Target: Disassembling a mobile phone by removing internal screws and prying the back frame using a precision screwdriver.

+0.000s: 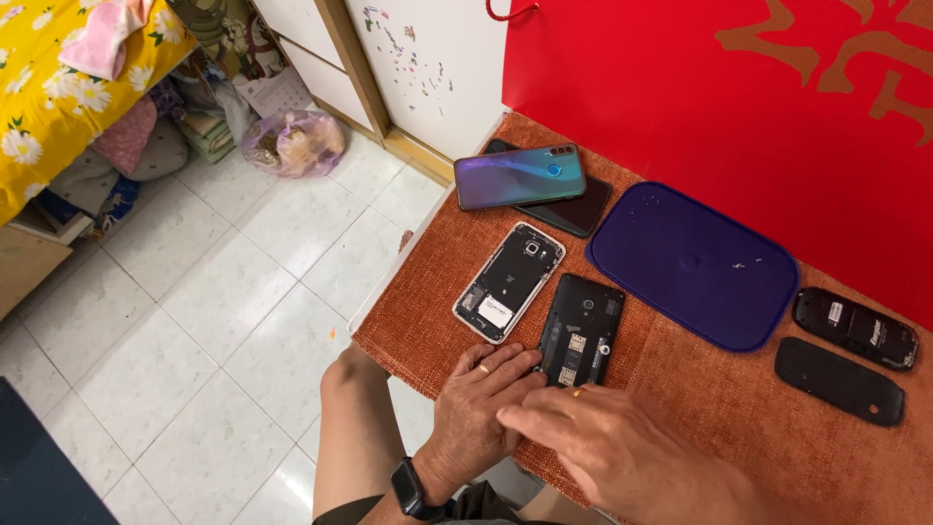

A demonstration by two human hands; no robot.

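Observation:
A black phone with its back cover off [581,329] lies on the orange-brown cloth [437,311] near the table's front edge. My left hand [481,403], with a ring and a dark wristwatch, rests flat on the cloth, its fingertips touching the phone's lower left edge. My right hand [607,442] lies over the left one, fingers pointing left toward the phone's bottom, with a small orange bit showing at a fingertip. To the left lies a white-framed phone with its back open [508,282].
A blue-purple phone [520,177] lies atop a dark phone [573,214] at the back. A dark blue lid [692,262] lies to the right, then a black battery [855,328] and a black cover [840,380]. A red bag [739,107] stands behind. Tiled floor lies left.

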